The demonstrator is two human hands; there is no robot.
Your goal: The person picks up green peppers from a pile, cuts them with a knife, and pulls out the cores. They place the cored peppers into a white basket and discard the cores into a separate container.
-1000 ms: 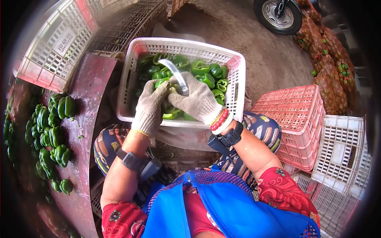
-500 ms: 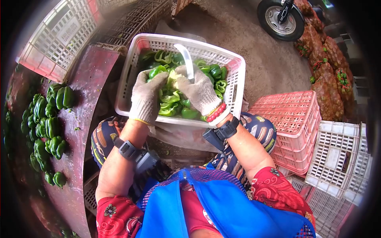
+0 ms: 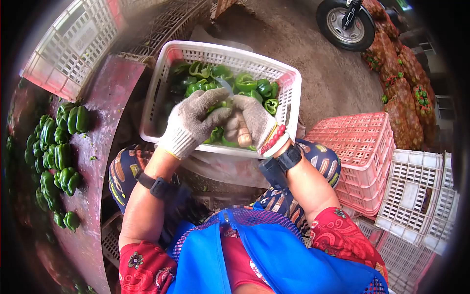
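Both hands wear pale knit gloves over a white plastic crate that holds cut green peppers. Between the curled fingers and thumb of my left hand shows a piece of green pepper, partly hidden by the glove. My right hand, just beside it, is closed around a knife. The blade points up and left, close to my left fingertips. Some green peppers in the crate are hidden beneath the hands.
Whole green peppers lie on a reddish board at the left. Stacked pink crates and white crates stand at the right. Net sacks and a wheel are at the upper right.
My left hand has turned and moved right, its fingers now reaching over towards my right hand. The knife blade has tipped left and lower. My right hand has rotated slightly.
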